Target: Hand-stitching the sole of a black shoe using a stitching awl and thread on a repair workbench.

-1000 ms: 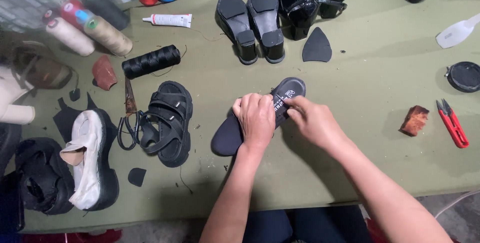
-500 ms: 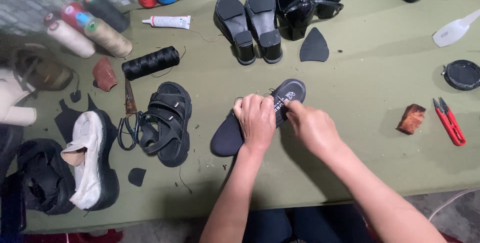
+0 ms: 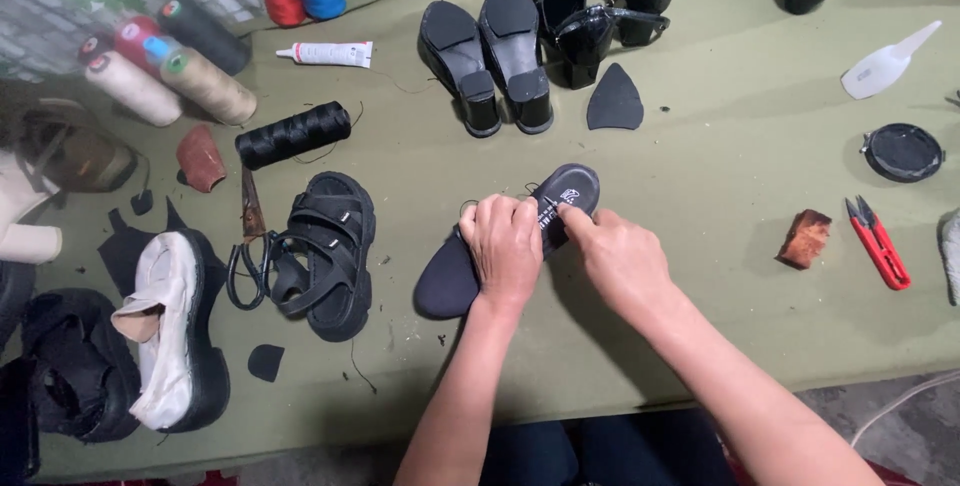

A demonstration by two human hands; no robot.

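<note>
A dark insole (image 3: pixel 448 280) lies at a slant on the green table (image 3: pixel 700 146), heel end toward the far right. My left hand (image 3: pixel 505 246) presses flat on its middle, fingers curled over the far edge. Beside it, my right hand (image 3: pixel 615 256) pinches the insole near the heel, where a pale mark shows. Both hands hide the insole's middle part. A black strappy sandal (image 3: pixel 330 251) sits just left of the insole.
Two upturned black heeled shoes (image 3: pixel 490 46) and a dark triangular sole piece (image 3: pixel 614 101) lie beyond the hands. A black thread spool (image 3: pixel 292 134), scissors (image 3: pixel 248 246) and glue tube (image 3: pixel 325 53) are left. Red snips (image 3: pixel 880 243), a brown block (image 3: pixel 803 238) and a round black lid (image 3: pixel 903 152) are right.
Both hands stay on the insole; they and the insole sit slightly further left and lower in view, mostly from the camera shifting.
</note>
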